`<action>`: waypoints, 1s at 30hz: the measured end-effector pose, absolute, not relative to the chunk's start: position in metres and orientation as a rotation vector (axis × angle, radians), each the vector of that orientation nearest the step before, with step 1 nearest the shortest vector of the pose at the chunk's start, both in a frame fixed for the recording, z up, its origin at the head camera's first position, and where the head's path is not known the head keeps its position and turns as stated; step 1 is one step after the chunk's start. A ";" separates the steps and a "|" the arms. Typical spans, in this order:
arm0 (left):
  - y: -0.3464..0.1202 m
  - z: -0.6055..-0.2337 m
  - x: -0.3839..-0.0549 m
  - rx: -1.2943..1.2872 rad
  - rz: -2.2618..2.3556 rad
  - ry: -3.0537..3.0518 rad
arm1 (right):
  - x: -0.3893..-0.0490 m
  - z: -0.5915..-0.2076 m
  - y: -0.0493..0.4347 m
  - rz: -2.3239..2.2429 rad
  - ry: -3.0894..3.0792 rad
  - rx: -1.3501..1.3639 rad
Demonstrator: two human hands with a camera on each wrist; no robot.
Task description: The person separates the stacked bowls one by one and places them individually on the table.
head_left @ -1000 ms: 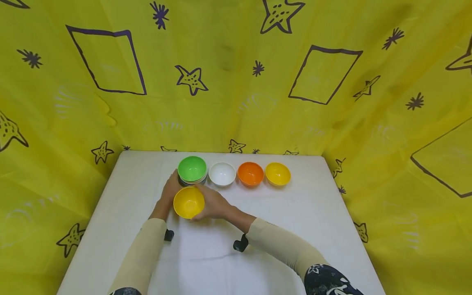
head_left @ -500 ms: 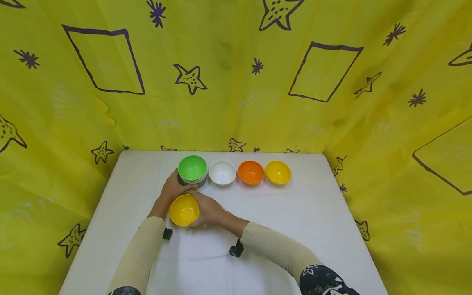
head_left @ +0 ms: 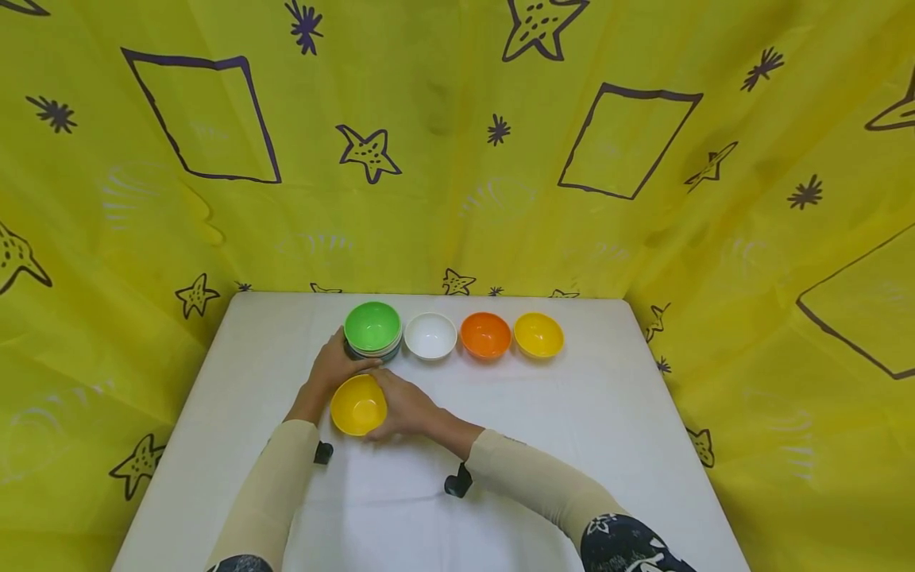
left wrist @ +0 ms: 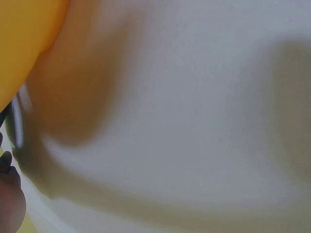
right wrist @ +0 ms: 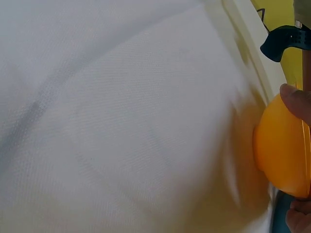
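Note:
My right hand (head_left: 409, 405) grips a yellow bowl (head_left: 358, 405) by its right side, just in front of a stack of nested bowls. In the right wrist view the thumb (right wrist: 297, 103) presses on the rim of this yellow bowl (right wrist: 282, 145), which is held above the white cloth. A green bowl (head_left: 372, 326) tops the stack, with whitish and dark teal bowls (head_left: 386, 353) under it. My left hand (head_left: 334, 367) holds the stack from the left, its thumb across the front. The left wrist view shows only part of the yellow bowl (left wrist: 24, 39) and its shadow.
Right of the stack, a white bowl (head_left: 431, 336), an orange bowl (head_left: 486, 335) and another yellow bowl (head_left: 539, 335) stand in a row near the back edge of the white table (head_left: 515, 492). Yellow patterned cloth (head_left: 443, 222) hangs behind and at both sides.
The right hand has drawn the yellow bowl slightly toward me and left, away from the stack. The left thumb now shows across the stack's front. The row of bowls is unmoved.

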State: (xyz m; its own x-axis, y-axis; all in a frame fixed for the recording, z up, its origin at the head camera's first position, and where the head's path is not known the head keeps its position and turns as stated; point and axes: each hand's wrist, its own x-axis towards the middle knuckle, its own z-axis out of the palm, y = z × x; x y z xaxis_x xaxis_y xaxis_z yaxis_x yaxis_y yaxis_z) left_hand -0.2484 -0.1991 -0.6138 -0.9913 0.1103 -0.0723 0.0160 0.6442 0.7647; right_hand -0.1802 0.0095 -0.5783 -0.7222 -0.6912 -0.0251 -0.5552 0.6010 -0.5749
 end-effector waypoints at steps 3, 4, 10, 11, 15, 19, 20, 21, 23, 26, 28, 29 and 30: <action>-0.199 -0.615 -0.249 0.105 1.279 2.740 | -0.181 -0.578 0.010 -0.795 2.588 -1.012; -0.199 -0.614 -0.249 0.105 1.276 2.739 | -0.182 -0.577 0.010 -0.792 2.589 -1.009; -0.199 -0.615 -0.249 0.114 1.264 2.741 | -0.182 -0.575 0.012 -0.765 2.592 -1.005; -0.199 -0.615 -0.250 0.117 1.263 2.742 | -0.182 -0.574 0.013 -0.756 2.592 -1.003; -0.200 -0.616 -0.251 0.114 1.260 2.739 | -0.182 -0.571 0.014 -0.714 2.585 -0.991; -0.201 -0.615 -0.250 0.120 1.240 2.753 | -0.184 -0.563 0.017 -0.651 2.604 -0.986; -0.201 -0.614 -0.250 0.124 1.232 2.761 | -0.185 -0.560 0.017 -0.653 2.610 -0.989; -0.201 -0.614 -0.250 0.127 1.224 2.769 | -0.186 -0.557 0.018 -0.660 2.616 -0.992; -0.201 -0.613 -0.249 0.141 1.214 2.782 | -0.188 -0.549 0.018 -0.687 2.625 -1.006; -0.201 -0.611 -0.248 0.159 1.214 2.782 | -0.191 -0.538 0.017 -0.771 2.627 -1.048; -0.200 -0.609 -0.247 0.168 1.227 2.770 | -0.194 -0.531 0.017 -0.828 2.636 -1.079; -0.200 -0.608 -0.247 0.166 1.234 2.760 | -0.196 -0.528 0.016 -0.866 2.642 -1.100; -0.200 -0.608 -0.247 0.164 1.241 2.748 | -0.199 -0.526 0.016 -0.904 2.649 -1.118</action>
